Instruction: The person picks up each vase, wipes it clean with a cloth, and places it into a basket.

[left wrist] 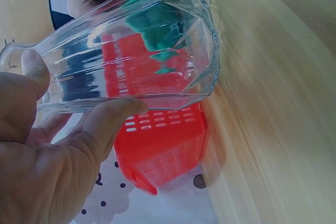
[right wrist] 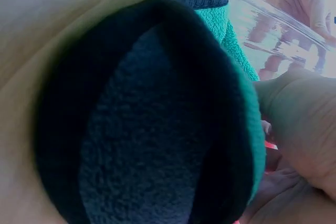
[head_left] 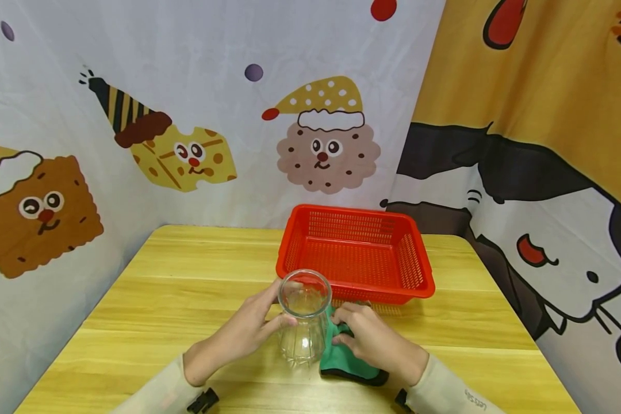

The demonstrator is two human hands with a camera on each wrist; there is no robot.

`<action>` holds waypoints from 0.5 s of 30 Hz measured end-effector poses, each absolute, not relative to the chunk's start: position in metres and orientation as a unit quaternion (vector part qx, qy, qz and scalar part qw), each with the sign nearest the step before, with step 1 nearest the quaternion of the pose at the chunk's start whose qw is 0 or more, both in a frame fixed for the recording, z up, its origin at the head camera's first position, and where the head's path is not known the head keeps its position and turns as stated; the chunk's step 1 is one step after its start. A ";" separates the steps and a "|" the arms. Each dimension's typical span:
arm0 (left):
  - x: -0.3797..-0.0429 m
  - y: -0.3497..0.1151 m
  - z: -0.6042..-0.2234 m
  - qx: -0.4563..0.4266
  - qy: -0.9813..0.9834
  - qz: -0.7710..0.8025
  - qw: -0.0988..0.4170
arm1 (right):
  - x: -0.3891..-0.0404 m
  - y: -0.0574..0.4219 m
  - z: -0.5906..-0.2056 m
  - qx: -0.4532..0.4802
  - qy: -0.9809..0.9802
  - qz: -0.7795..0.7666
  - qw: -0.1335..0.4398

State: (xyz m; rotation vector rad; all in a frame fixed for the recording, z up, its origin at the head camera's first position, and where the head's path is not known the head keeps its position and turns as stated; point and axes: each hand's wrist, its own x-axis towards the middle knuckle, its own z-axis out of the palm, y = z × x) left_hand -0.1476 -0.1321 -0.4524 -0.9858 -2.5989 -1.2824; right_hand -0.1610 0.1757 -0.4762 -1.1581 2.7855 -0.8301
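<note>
So the left hand [head_left: 248, 328] has the clear glass [head_left: 302, 340] in a loose wrap – thumb on the near side, fingers round the far side, opened about as wide as the glass is thick. The glass is mouth-up over the front-middle of the table [head_left: 186, 282], faceted toward the bottom; can't tell if its base is actually touching the wood.

The right hand [head_left: 370, 336] is just to the right of it, fingers curled in tight and pinching a green cloth [head_left: 344, 359] with black trim. The cloth droops toward the table, and in the right wrist view a dark fuzzy side faces the camera. It's right beside the glass – can't say for sure whether they touch.

A red plastic basket [head_left: 372, 291] with slotted sides sits just behind both hands, and a cartoon-print curtain [head_left: 212, 69] hangs at the back.
</note>
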 end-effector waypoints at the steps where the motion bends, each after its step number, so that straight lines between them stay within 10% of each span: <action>1: -0.148 -0.132 -0.452 -0.322 -0.848 -0.419 0.040 | -0.161 0.176 -0.476 -0.370 0.892 -0.261 0.008; 15: -0.148 -0.132 -0.452 -0.317 -0.849 -0.421 0.037 | -0.161 0.175 -0.479 -0.367 0.896 -0.249 0.014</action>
